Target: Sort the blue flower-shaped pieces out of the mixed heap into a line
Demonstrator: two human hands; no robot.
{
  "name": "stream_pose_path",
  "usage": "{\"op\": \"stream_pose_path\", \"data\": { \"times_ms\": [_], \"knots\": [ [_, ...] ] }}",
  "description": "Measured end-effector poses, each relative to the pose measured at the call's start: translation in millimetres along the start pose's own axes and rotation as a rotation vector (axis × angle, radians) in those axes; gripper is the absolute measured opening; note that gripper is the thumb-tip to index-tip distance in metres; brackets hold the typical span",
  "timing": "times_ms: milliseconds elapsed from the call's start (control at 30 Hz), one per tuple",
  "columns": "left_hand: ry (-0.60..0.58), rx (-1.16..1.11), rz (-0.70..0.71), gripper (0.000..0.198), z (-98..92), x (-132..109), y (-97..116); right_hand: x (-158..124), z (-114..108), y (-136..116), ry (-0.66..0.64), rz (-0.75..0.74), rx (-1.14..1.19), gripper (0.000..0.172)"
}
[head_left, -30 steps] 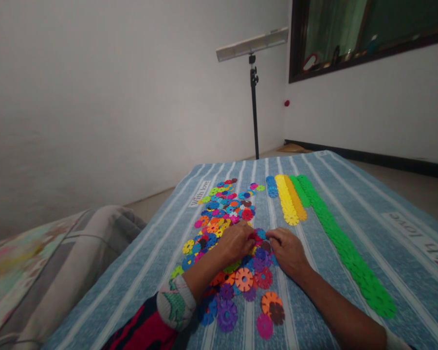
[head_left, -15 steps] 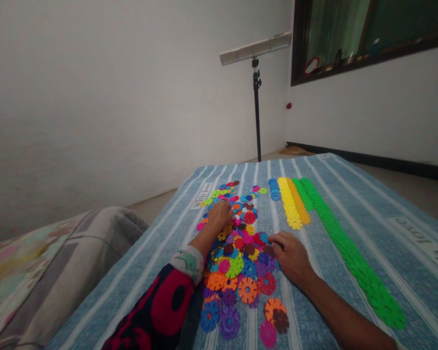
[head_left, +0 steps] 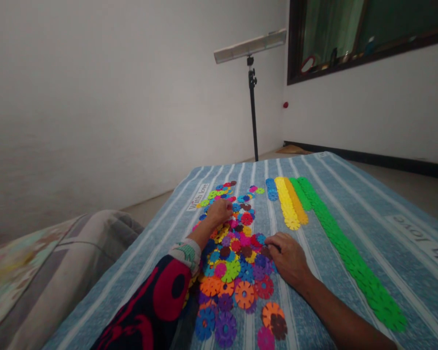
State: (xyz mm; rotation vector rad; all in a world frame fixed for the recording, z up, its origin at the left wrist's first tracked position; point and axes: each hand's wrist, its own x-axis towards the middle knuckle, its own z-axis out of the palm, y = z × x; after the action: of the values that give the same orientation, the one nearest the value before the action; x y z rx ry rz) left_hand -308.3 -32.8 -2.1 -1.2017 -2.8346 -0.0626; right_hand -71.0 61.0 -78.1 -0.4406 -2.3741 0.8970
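Observation:
A long pile of notched plastic flower discs (head_left: 244, 295) in mixed colours lies on a blue striped cloth (head_left: 131, 282). Over the far part of the pile is my left hand (head_left: 219, 212), its fingers bent together and reaching down among the discs. Whatever it pinches is hidden. My right hand (head_left: 288, 257) rests at the pile's right edge with curled fingers, the tips beside a blue disc (head_left: 261, 239). I cannot make out whether a disc is between them. Right of the pile, overlapping discs form rows: blue (head_left: 272, 189), yellow (head_left: 286, 204), orange-yellow (head_left: 297, 201) and green (head_left: 346, 243).
A lamp panel on a black stand (head_left: 253, 107) rises behind the cloth-covered surface. Folded bedding (head_left: 91, 248) lies to the left. A dark-framed window (head_left: 294, 43) is at the upper right, with small items on its sill.
The view has shifted slightly. My left hand's fingers have moved a little over the far part of the pile. My right hand stays at the pile's edge, and the colour rows look the same.

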Motion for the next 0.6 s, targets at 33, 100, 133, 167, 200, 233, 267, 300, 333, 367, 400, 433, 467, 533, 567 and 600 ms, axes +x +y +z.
{"op": "stream_pose_path", "data": {
  "times_ms": [33,100,133,167,200,233,267,300,333,367,400,433,467,533,567,600],
  "knots": [
    [0.011,-0.015,0.004,0.018,0.6,-1.4,-5.3,-0.1,0.3,0.1,0.003,-0.001,0.002,0.024],
    [0.035,-0.092,0.014,0.015,2.0,-3.2,-16.4,-0.3,0.9,0.4,0.011,-0.005,0.005,0.023],
    [0.043,-0.153,0.018,0.014,2.9,-3.8,-21.8,-0.5,1.2,0.6,0.014,-0.007,0.005,0.023],
    [0.051,-0.226,0.019,0.013,3.9,-4.2,-26.8,-0.7,1.4,0.7,0.016,-0.010,0.003,0.024],
    [0.058,-0.301,0.014,0.013,4.9,-4.5,-31.4,-0.9,1.4,0.8,0.017,-0.013,0.001,0.023],
    [0.061,-0.366,0.006,0.014,5.9,-4.8,-35.4,-1.2,1.4,0.7,0.017,-0.015,-0.001,0.023],
    [0.063,-0.422,-0.008,0.015,6.8,-5.1,-38.9,-1.4,1.2,0.6,0.017,-0.017,-0.003,0.023],
    [0.064,-0.468,-0.024,0.016,7.5,-5.4,-41.8,-1.6,0.9,0.3,0.018,-0.017,-0.003,0.023],
    [0.065,-0.501,-0.042,0.016,8.0,-5.8,-44.3,-1.7,0.6,0.0,0.018,-0.016,-0.001,0.023],
    [0.067,-0.519,-0.061,0.017,8.0,-6.1,-46.3,-1.8,0.3,-0.4,0.017,-0.014,0.002,0.023],
    [0.071,-0.522,-0.079,0.018,7.5,-6.4,-47.9,-1.8,0.0,-0.7,0.017,-0.012,0.004,0.023],
    [0.077,-0.508,-0.097,0.018,6.6,-6.7,-49.1,-1.8,-0.2,-1.1,0.016,-0.010,0.005,0.023],
    [0.082,-0.478,-0.113,0.018,5.2,-6.9,-50.1,-1.8,-0.3,-1.3,0.015,-0.009,0.006,0.023],
    [0.079,-0.372,-0.135,0.018,1.3,-7.2,-50.6,-1.7,-0.3,-1.5,0.013,-0.006,0.007,0.023],
    [0.074,-0.308,-0.149,0.018,-0.9,-7.2,-50.1,-1.6,-0.2,-1.4,0.012,-0.004,0.006,0.023],
    [0.068,-0.245,-0.163,0.019,-3.0,-7.1,-48.8,-1.5,-0.1,-1.2,0.011,-0.004,0.004,0.023]
  ]
}}
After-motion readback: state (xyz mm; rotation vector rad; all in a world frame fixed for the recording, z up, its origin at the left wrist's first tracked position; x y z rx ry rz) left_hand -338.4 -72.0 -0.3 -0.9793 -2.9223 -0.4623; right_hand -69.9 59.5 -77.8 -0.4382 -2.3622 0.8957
